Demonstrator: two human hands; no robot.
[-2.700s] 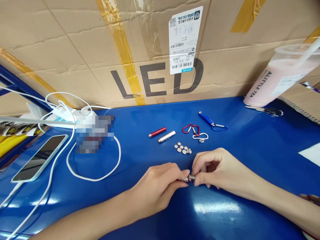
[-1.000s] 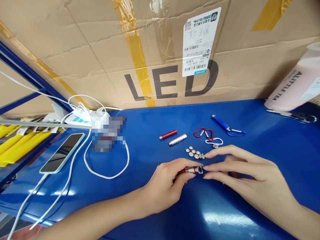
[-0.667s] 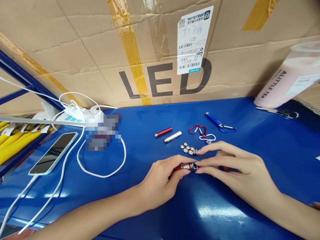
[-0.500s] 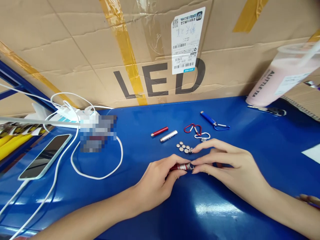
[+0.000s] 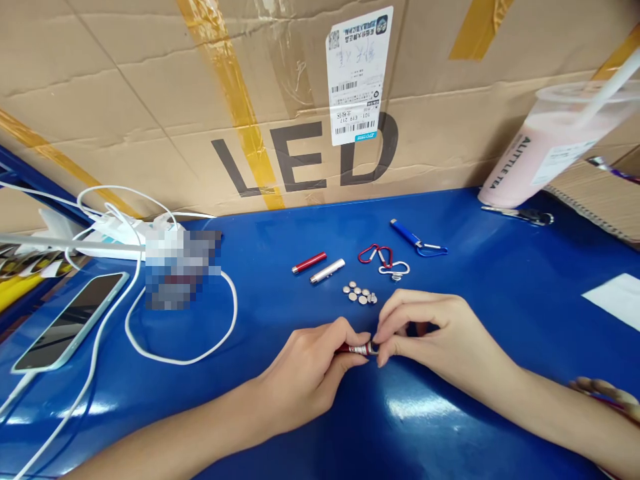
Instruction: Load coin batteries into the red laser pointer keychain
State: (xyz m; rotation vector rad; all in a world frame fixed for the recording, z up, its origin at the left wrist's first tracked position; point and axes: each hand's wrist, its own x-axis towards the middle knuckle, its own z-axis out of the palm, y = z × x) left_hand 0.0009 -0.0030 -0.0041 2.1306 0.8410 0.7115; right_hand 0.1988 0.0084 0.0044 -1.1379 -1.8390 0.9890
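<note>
One red penlight (image 5: pixel 356 349) is held in the left hand (image 5: pixel 311 368); the right hand (image 5: pixel 434 330) keeps a narrow grip at its metal end, what it pinches unclear. On the table (image 5: pixel 275 293): three other penlights (image 5: pixel 327 271), four carabiners (image 5: pixel 382 258), at least seven button cells (image 5: pixel 353 297).

We see only a short stretch of the held red tube (image 5: pixel 357 349), since the left hand (image 5: pixel 310 367) covers its rear and the right hand (image 5: pixel 435 327) partly masks its metal end. Pixelation keeps us from making out the item (image 5: pixel 183 273) beside the white cable (image 5: pixel 187 362). We cannot read the finest print on the label (image 5: pixel 357 80); the right edge crops the straw (image 5: pixel 613 87) and paper (image 5: pixel 615 303).
</note>
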